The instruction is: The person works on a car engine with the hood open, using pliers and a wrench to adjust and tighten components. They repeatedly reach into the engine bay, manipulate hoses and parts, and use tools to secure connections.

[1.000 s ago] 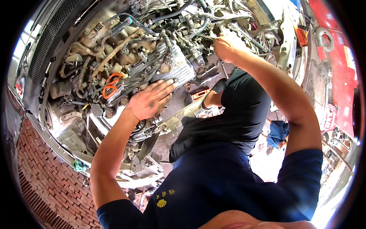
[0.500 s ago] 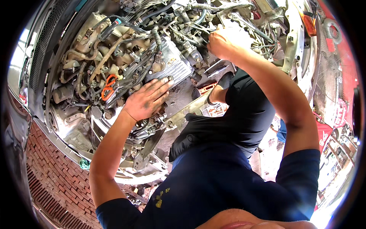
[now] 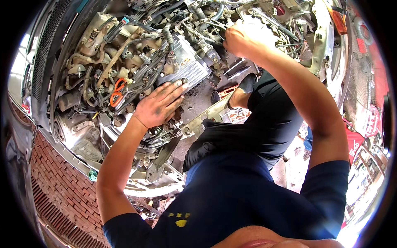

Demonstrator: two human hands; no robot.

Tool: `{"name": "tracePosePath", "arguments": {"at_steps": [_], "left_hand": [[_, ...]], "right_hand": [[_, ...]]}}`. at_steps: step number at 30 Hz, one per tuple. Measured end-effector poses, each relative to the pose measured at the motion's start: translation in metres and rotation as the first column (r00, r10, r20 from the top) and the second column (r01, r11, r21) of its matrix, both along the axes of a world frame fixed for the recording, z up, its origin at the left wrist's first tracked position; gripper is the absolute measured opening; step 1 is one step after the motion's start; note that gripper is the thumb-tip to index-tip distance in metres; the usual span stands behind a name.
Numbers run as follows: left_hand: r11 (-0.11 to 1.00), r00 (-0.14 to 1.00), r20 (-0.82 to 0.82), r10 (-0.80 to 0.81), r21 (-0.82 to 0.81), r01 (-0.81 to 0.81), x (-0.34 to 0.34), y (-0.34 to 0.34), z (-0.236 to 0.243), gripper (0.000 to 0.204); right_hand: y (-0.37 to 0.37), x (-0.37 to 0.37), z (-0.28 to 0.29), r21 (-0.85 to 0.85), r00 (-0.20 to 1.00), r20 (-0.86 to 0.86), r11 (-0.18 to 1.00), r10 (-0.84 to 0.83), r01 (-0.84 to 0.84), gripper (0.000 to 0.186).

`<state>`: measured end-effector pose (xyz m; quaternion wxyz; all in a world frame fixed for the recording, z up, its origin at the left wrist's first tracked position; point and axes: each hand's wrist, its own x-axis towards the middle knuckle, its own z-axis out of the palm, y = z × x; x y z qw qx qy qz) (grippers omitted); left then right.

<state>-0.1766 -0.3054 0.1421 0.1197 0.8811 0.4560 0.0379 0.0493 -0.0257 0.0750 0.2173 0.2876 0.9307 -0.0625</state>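
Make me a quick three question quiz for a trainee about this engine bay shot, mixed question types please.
1. True or false: the left hand lies flat, palm down, on the engine.
2. Which colour is the looped handle just left of that hand? A) orange B) blue C) green
3. Fill in: the right hand is closed among the ____ at the back of the bay.

Key
1. True; its fingertips reach the ribbed metal cover.
2. A.
3. Hoses and wires; what it grips, if anything, is hidden.
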Motion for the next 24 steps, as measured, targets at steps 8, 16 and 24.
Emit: {"name": "tracePosePath", "arguments": {"at_steps": [8, 16, 24], "left_hand": [[0.999, 0.999, 0.036, -0.001, 0.041, 0.0, -0.002, -0.002, -0.005, 0.047], [0.999, 0.999, 0.05, 0.007, 0.032, -0.008, -0.002, -0.003, -0.007, 0.045], [0.999, 0.999, 0.045, 0.006, 0.035, -0.007, -0.002, -0.004, -0.005, 0.045]], "right_hand": [[-0.001, -0.007, 0.003, -0.029, 0.997, -0.023, 0.997, -0.073, 0.072, 0.041], [-0.001, -0.021, 0.012, 0.045, 0.989, 0.132, 0.997, -0.071, 0.066, 0.018], [-0.007, -0.021, 0.037, 0.024, 0.989, 0.146, 1.0, -0.019, 0.015, 0.026]]}}
